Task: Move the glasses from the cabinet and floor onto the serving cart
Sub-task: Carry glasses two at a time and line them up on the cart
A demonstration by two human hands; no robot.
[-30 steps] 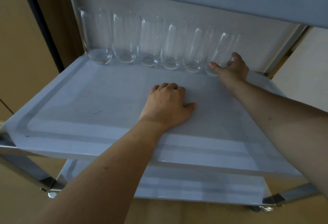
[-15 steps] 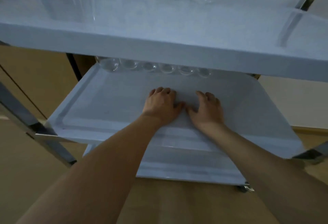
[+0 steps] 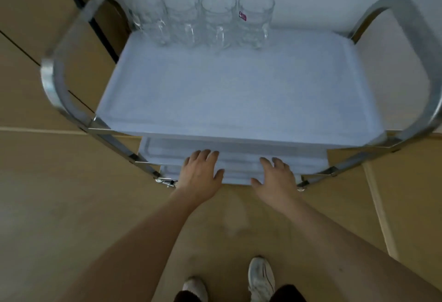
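In the head view, the serving cart (image 3: 239, 100) is filling the upper and middle part of the frame, its white top tray sitting between two curved chrome handle bars (image 3: 59, 62) at the left and right edges. Four clear glass mugs (image 3: 205, 19) with handles are standing upright in a row along the far edge of the top tray, in the upper centre of the frame, each just beside the next; the rightmost is carrying a small red sticker (image 3: 242, 16). The rest of the top tray is showing bare surface toward the viewer. Below the tray's near edge, in the middle of the frame, the front lips of lower shelves (image 3: 239, 158) are peeking out, but whatever is standing on them is hidden. The left hand (image 3: 199, 174) and the right hand (image 3: 275, 179) are both hovering in front of those lower shelves with fingers spread and relaxed, holding nothing. Two white sneakers (image 3: 260, 277) are showing at the bottom centre on the tan floor (image 3: 71, 206). Judging progress: at least four glasses are sitting on the cart already, and no cabinet interior or floor glasses are appearing here, so how many are remaining cannot be told; both empty hands suggest the person is between fetches.
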